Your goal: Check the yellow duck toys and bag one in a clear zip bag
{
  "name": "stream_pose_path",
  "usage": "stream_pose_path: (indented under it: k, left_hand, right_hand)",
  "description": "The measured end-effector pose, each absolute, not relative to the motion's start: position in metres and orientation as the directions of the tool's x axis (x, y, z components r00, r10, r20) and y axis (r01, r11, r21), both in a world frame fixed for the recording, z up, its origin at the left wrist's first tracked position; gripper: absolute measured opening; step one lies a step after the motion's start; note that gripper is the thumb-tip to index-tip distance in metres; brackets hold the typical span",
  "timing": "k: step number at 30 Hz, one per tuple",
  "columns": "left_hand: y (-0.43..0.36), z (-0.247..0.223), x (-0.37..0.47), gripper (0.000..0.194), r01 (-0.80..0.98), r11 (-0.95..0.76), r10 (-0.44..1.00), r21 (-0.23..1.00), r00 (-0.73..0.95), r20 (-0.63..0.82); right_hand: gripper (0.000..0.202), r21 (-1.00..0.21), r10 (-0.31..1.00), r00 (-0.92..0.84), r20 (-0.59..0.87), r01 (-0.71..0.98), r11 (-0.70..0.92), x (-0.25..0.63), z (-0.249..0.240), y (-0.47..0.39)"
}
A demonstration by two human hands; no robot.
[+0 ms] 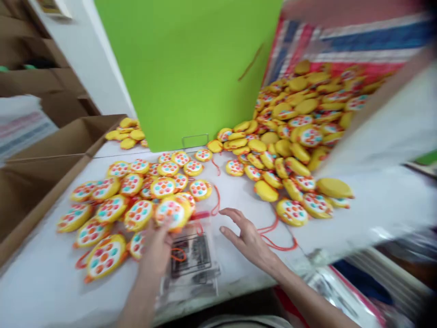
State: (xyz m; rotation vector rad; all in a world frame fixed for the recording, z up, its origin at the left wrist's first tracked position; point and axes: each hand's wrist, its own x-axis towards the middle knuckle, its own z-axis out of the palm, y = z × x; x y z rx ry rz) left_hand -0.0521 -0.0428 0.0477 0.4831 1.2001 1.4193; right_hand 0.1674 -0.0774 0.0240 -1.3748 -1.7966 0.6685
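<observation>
My left hand (157,243) is closed around the edge of a yellow oval toy (171,212) with a white face covered in coloured dots. Several similar toys (109,208) lie face up in a group beside and beyond that hand. Below the held toy a clear plastic bag (193,259) with dark print lies near the table's front edge, an orange cord loop (178,254) over it. My right hand (246,237) hovers to the right of the bag, fingers apart and holding nothing. Orange cords (278,247) rest on the table beside it.
A large heap of the yellow toys (287,114) spills from a striped sack (368,41) at the back right. A green panel (194,73) stands upright behind the white table (239,282). An open cardboard box (51,182) borders the left side.
</observation>
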Motion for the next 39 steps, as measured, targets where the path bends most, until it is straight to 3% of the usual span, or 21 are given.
stream_pose_path:
  k: [2,6,9,12,16,19,22,29,35,39]
  left_hand:
    - [-0.021,0.057,-0.062,0.018,-0.62,0.121,0.874,0.775,-0.303,-0.379]
    - [-0.008,0.056,-0.069,0.019,-0.646,0.195,0.891,0.738,-0.197,-0.408]
    - [-0.022,0.042,-0.063,0.015,-0.622,0.248,0.902,0.743,-0.131,-0.411]
    - [-0.033,0.032,-0.055,0.021,-0.599,0.275,0.915,0.752,-0.079,-0.397]
    - [-0.041,0.033,-0.048,0.03,-0.561,0.301,0.919,0.771,-0.046,-0.392]
    - [-0.051,0.034,-0.037,0.034,-0.526,0.333,0.919,0.783,-0.006,-0.395]
    - [-0.066,0.032,-0.017,0.033,-0.473,0.403,0.908,0.783,0.1,-0.407]
    - [-0.084,0.037,0.025,0.052,-0.339,0.484,0.857,0.807,0.372,-0.357]
    - [-0.078,0.037,0.015,0.036,-0.363,0.373,0.922,0.854,0.244,-0.299]
    - [-0.078,0.033,0.009,0.028,-0.456,0.373,0.927,0.808,0.145,-0.347]
  right_hand:
    - [0.031,-0.674,0.949,-0.008,0.314,0.702,0.229,0.2,0.021,-0.082]
    - [0.038,-0.414,0.864,0.232,0.447,0.91,-0.03,0.271,0.006,-0.096]
    - [0.048,-0.285,0.858,0.346,0.379,0.926,-0.248,0.305,-0.011,-0.103]
    - [0.055,-0.254,0.856,0.421,0.299,0.9,-0.354,0.316,-0.023,-0.101]
    - [0.06,-0.332,0.839,0.479,0.259,0.86,-0.388,0.319,-0.025,-0.095]
    - [0.054,-0.47,0.836,0.473,0.278,0.826,-0.311,0.317,-0.012,-0.098]
    - [0.048,-0.603,0.842,0.41,0.351,0.787,-0.132,0.3,0.013,-0.109]
    - [0.074,-0.555,0.92,-0.133,0.368,0.762,0.332,0.205,0.053,-0.112]
    - [0.09,-0.565,0.867,-0.397,0.302,0.658,0.498,0.16,0.046,-0.114]
    - [0.081,-0.702,0.892,-0.338,0.299,0.555,0.446,0.159,0.04,-0.118]
